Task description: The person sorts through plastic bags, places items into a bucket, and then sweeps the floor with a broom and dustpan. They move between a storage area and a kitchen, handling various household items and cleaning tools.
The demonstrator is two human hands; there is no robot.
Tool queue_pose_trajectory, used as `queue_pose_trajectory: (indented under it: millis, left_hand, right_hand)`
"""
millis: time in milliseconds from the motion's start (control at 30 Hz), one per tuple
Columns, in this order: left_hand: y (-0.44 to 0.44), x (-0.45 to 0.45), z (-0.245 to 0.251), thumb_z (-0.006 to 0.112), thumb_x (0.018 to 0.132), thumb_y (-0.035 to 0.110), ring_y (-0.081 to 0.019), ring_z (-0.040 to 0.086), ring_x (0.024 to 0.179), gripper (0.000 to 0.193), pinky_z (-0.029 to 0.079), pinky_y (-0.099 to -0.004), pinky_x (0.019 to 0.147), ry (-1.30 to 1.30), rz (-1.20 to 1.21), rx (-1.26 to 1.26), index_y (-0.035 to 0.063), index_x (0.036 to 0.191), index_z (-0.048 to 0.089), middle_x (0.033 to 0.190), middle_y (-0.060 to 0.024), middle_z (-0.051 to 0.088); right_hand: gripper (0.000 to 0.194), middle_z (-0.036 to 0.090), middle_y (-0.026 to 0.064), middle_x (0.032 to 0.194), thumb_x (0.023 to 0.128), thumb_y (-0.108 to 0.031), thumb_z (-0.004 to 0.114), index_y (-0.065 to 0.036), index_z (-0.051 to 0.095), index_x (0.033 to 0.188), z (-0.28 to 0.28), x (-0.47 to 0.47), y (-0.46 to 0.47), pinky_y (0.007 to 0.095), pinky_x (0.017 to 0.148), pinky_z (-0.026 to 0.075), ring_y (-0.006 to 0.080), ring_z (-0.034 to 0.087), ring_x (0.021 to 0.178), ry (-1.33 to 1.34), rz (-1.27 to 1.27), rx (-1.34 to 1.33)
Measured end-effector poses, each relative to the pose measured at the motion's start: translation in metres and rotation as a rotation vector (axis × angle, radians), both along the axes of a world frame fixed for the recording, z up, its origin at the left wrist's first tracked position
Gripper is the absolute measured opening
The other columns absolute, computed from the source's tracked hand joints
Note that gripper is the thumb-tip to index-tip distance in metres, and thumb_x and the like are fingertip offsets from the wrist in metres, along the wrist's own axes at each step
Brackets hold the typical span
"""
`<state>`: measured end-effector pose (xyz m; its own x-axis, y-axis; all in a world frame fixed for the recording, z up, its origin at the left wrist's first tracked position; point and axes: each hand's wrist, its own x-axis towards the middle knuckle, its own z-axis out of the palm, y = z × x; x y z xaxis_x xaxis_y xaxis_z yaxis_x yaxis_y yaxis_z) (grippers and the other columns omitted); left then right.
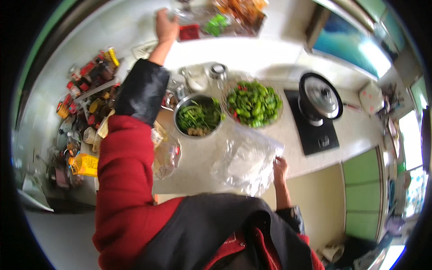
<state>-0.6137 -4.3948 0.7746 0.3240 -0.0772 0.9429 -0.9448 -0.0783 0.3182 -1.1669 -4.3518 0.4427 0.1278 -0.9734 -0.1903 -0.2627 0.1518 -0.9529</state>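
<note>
My left hand [167, 27] is stretched up to the wall shelf [233, 32], at the end beside a red item [189, 32]. Blur hides whether its fingers hold anything. Down at the counter's front edge, my right hand [280, 168] grips the edge of a clear plastic bag [248, 158]. The bag lies crumpled on the counter [199, 172] and partly overhangs it. Behind it stands a metal bowl [175, 119] of leafy greens [195, 113] and small brown lumps [198, 131]. To the bowl's right, green peppers [254, 103] with a few red ones are heaped in a round container.
Glass jars [197, 79] stand behind the bowl. A lidded pot [320, 96] sits on a black cooktop [312, 135] at the right. Bottles and jars fill a rack [96, 89] at the left, near a yellow oil jug [84, 164]. Another plastic bag [167, 155] lies by my left sleeve.
</note>
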Motion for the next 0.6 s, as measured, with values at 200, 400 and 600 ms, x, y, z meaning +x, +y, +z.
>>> queue_pose_trajectory:
  millis: [200,400,600]
  left_hand:
    - [0.113,-0.221,-0.125,0.056,0.085,0.015,-0.0192,0.058,0.084,0.019,0.045,-0.0284,0.076,0.278,-0.757,0.562,0.0028,0.099,0.055,0.092,-0.0089,0.061]
    - [0.176,-0.288,-0.326,0.068,0.071,0.021,-0.0302,0.042,0.113,0.068,0.040,-0.0384,0.088,0.243,-0.572,1.167,0.0008,0.126,0.034,0.122,-0.0166,0.042]
    - [0.152,-0.329,-0.344,0.076,0.059,0.026,-0.0341,0.036,0.113,0.102,0.039,-0.0414,0.090,0.316,-0.380,1.331,0.0016,0.135,0.012,0.128,-0.0195,0.029]
  right_hand:
    - [0.058,0.049,0.0139,0.107,0.072,-0.019,0.067,0.002,0.040,0.120,-0.053,-0.030,0.008,0.0327,0.079,0.043,0.0214,0.050,0.095,0.336,-0.144,-0.066]
    - [0.074,0.045,0.0226,0.113,0.068,-0.032,0.069,0.005,0.035,0.123,-0.024,-0.003,0.023,0.0423,0.091,0.036,0.0360,0.042,0.106,0.516,-0.077,-0.030]
    - [0.082,0.042,0.0267,0.116,0.066,-0.037,0.070,0.006,0.032,0.124,-0.017,-0.010,0.024,0.0439,0.095,0.031,0.0368,0.038,0.112,0.747,-0.115,-0.080]
